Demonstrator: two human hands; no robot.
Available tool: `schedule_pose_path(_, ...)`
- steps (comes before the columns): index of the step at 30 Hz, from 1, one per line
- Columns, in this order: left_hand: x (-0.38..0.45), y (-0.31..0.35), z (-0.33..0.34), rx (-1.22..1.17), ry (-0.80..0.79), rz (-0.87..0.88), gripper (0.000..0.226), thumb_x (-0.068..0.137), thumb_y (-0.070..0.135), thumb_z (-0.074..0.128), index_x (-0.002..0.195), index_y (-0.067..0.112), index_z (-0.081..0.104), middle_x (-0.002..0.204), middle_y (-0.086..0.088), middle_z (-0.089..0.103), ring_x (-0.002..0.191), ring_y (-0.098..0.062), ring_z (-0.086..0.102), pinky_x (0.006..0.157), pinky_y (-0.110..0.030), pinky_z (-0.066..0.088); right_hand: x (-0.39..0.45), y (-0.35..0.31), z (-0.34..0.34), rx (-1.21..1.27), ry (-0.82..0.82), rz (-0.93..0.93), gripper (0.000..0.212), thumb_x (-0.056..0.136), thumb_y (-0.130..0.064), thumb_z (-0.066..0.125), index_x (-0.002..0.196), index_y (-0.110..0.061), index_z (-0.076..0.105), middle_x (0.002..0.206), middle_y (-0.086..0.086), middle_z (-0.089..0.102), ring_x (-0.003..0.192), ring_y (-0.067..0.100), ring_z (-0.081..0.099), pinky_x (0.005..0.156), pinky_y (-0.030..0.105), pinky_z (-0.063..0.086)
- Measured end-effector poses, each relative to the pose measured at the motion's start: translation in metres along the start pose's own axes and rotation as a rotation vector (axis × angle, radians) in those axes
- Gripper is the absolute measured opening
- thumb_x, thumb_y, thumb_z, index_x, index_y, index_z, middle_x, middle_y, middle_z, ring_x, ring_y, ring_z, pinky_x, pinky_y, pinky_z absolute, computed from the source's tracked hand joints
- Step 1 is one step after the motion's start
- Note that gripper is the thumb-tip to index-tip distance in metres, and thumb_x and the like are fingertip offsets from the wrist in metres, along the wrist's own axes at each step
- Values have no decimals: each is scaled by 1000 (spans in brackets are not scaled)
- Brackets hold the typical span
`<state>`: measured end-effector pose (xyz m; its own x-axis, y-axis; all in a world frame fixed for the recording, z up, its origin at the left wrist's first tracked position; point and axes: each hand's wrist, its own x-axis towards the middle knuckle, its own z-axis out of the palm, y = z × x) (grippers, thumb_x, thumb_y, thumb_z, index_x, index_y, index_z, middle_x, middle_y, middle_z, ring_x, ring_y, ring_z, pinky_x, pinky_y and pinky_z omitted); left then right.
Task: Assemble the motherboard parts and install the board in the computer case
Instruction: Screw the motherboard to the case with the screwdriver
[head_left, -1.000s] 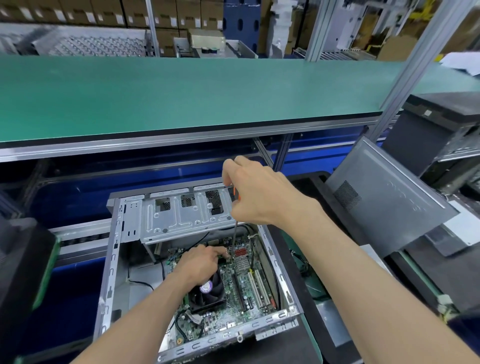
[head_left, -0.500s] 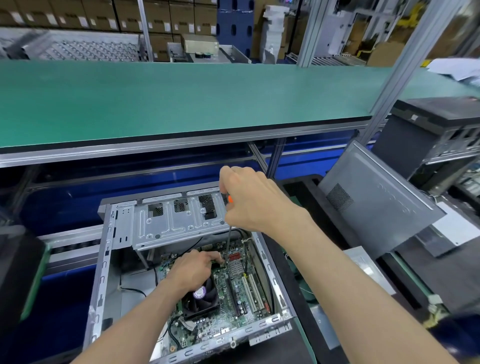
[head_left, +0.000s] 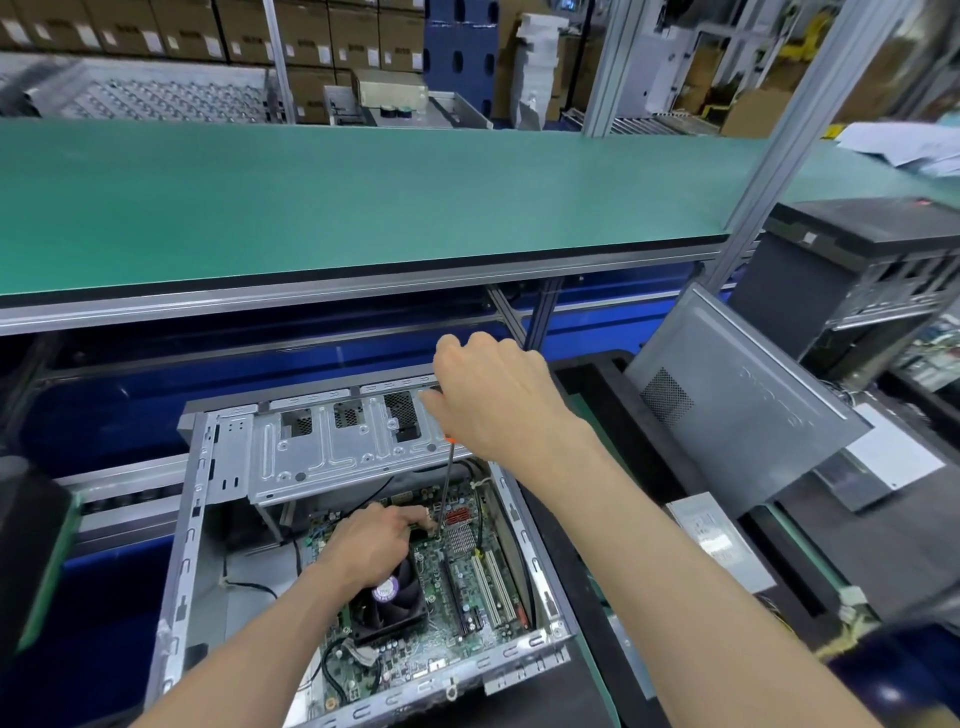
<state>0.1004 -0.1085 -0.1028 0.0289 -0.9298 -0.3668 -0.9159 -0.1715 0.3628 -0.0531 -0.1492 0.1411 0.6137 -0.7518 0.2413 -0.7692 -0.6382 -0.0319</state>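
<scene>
— Down at the near left, where's the board?
— Green populated motherboard (head_left: 447, 618) lies inside the open grey steel computer case (head_left: 179, 561). Right hand (head_left: 498, 400) grips the orange-handled screwdriver (head_left: 444, 488); left hand (head_left: 371, 540) fingers (head_left: 415, 516) pinch near its tip.
— Risk?
— Tip could slip, gouging traces.

The right hand (head_left: 498, 400) was raised, fingers curled in a grip. The left hand (head_left: 371, 543) reached lower, fingertips pinched together.
</scene>
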Motion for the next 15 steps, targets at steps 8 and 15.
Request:
schedule_pose_path(8, -2, -1, -1, -13, 18, 25, 43, 94, 21, 33, 96, 56, 58, 59, 7, 67, 40, -9, 49, 48, -26, 42, 1, 5, -5, 164, -117, -20, 20, 84, -19, 61, 97, -13, 48, 83, 2, 47, 78, 30, 50, 62, 36, 34)
schedule_pose_path(15, -4, 1, -3, -8, 13, 24, 42, 95, 21, 33, 93, 57, 56, 58, 6, 65, 44, -12, 51, 53, -27, 44, 1, 9, -5, 77, -92, -22, 25, 80, -26, 63, 96, -17, 47, 86, -1, 44, 70, 26, 45, 57, 32, 25)
